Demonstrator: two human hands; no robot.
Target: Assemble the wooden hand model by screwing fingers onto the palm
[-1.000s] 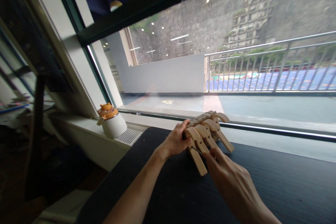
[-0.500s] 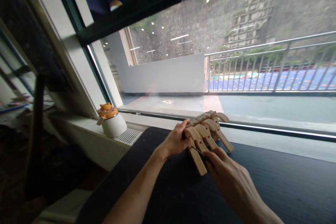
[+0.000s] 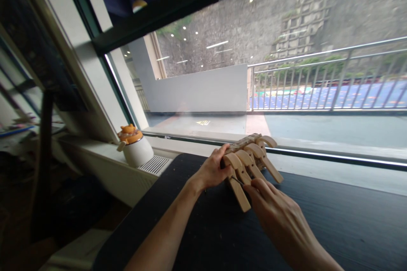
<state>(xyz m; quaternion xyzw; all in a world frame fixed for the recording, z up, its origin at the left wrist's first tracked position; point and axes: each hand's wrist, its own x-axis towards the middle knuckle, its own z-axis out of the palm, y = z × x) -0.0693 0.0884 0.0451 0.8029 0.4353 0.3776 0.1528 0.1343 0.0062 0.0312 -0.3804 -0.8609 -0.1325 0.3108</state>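
Observation:
A wooden piece (image 3: 244, 156) stands on the black table; its top is rough and bark-like, and several pale, jointed, curved legs slope down from it. Dark screw holes or heads show at the joints. My left hand (image 3: 213, 168) is closed on its left end, thumb near the closest leg's joint. My right hand (image 3: 270, 199) grips a thin dark rod-like tool (image 3: 238, 181), whose tip meets the joint of the nearest leg (image 3: 240, 194). Fingers cover the tool's rear part, so its exact kind cannot be told.
The black table (image 3: 333, 220) runs along a large window. On the sill at left stands a white pot (image 3: 139, 152) with an orange animal-shaped lid, beside a vent grille (image 3: 155, 165). A railing (image 3: 318, 84) lies outside the glass.
My right hand has turned slightly around the tool, and the tool's rear end, visible below the fingers before, is now hidden. My left hand and the wooden piece stay in place.

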